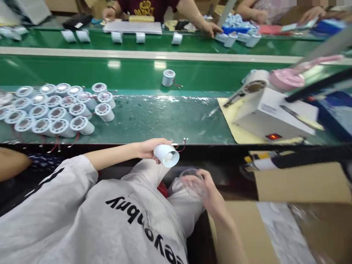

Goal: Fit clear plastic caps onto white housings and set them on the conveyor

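My left hand (154, 148) is wrapped round a pale blue cylinder (166, 155), just off the front edge of the green bench. The cylinder's open end faces me, and a thin red and black wire sticks out behind it. Over my lap, my right hand (207, 187) grips a clear round plastic piece (192, 180), blurred by motion. Several similar pale blue cylinders (59, 113) with wires stand grouped on the left of the bench. One more cylinder (168, 78) stands alone on the green belt.
A white machine (275, 113) with a lit red switch sits on yellow card at the right. Below it are open cardboard boxes (299, 183). Across the belt (132, 71), other people's hands rest near more cylinders. Another person's arm shows at the far left.
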{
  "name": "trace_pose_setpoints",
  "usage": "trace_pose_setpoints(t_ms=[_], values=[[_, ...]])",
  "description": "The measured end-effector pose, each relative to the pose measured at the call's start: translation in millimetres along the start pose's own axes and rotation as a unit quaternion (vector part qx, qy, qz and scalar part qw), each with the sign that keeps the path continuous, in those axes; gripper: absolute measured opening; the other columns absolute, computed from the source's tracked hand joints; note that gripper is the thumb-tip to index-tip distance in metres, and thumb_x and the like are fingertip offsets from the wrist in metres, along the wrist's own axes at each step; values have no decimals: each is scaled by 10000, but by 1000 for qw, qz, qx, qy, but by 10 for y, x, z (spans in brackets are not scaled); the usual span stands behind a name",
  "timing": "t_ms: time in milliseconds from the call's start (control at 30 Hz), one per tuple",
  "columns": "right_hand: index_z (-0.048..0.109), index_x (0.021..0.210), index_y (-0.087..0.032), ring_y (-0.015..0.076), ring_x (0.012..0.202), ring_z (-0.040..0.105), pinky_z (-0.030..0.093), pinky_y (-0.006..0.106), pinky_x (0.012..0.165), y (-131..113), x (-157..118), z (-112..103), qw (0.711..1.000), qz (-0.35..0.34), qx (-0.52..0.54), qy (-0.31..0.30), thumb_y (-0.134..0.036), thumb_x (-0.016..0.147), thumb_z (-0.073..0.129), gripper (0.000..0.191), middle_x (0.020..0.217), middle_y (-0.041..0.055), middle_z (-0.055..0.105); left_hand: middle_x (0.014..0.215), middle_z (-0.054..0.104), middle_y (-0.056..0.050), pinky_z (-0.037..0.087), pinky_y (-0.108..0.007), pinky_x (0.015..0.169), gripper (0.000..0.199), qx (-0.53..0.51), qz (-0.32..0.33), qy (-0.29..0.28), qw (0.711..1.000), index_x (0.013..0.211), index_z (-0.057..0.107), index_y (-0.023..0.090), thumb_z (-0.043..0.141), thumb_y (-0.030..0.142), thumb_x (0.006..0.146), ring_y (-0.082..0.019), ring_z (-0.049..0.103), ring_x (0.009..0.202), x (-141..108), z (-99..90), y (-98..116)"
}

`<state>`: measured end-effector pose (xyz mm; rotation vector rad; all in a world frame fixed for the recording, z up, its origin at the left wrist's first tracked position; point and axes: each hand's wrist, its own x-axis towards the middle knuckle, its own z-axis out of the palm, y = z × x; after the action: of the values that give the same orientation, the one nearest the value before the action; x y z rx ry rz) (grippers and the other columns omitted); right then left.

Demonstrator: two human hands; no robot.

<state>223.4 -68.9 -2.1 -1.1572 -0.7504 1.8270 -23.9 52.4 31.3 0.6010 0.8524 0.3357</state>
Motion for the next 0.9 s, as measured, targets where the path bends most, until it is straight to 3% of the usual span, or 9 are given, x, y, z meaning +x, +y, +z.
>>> trace_pose_setpoints(t_ms=[167,267,333,433,533,600,733,833,900], values=[[432,941,-269,176,668,719,554,298,607,46,145,30,999,-38,23,31,-690,741,783,583,1099,29,751,630,653,-28,350,-176,289,148,-11,-30,7,999,818,650,107,571,229,848,-112,545,400,177,136,-153],[402,961,-282,193,689,733,567,307,622,170,94,52,999,-31,24,34,-687,782,741,558,1038,10,739,550,611,-27,305,-179,241,267,-23,-64,16,998,784,627,111,517,305,930,-119,499,337,231,167,-177],[406,986,-286,209,704,729,559,307,594,353,23,114,1000,8,8,-2,-694,870,621,475,949,4,721,516,592,-31,307,-178,235,345,-33,-76,23,996,770,622,108,462,333,975,-121,488,322,243,183,-192],[487,986,-259,230,809,711,580,358,693,726,-119,231,986,16,-146,-84,-604,979,463,346,912,32,688,509,591,-36,319,-179,236,364,-40,-86,30,995,780,631,103,436,322,996,-123,488,319,248,188,-219],[561,1006,-224,247,923,677,550,428,873,1021,-285,308,933,-75,-349,-41,-425,1033,359,286,980,92,686,520,597,-37,326,-180,237,345,-39,-84,34,995,787,632,105,449,310,994,-124,492,322,249,180,-244],[578,1064,-206,275,1018,662,526,465,933,1107,-375,335,905,-117,-408,-21,-358,1035,330,292,1072,141,684,526,597,-34,323,-177,236,332,-31,-79,34,996,787,628,108,464,313,990,-123,493,324,250,182,-255],[615,1123,-186,328,1137,630,531,494,947,1114,-394,345,872,-92,-474,-80,-369,949,573,256,1311,188,608,517,592,-34,323,-175,236,347,-11,-88,31,996,786,618,118,443,324,1003,-122,488,320,258,209,-262],[643,891,-183,259,872,668,578,417,811,1013,-288,235,892,-49,-442,-79,-327,873,669,148,999,104,676,512,597,-37,319,-175,238,363,6,-95,14,995,785,618,123,459,372,998,-122,483,318,263,199,-260],[655,856,-188,244,901,669,576,396,862,852,-228,107,908,-60,-407,-78,-302,876,657,116,960,80,667,511,595,-26,311,-169,243,328,22,-99,-11,995,794,619,131,506,382,972,-114,468,319,268,164,-264]])
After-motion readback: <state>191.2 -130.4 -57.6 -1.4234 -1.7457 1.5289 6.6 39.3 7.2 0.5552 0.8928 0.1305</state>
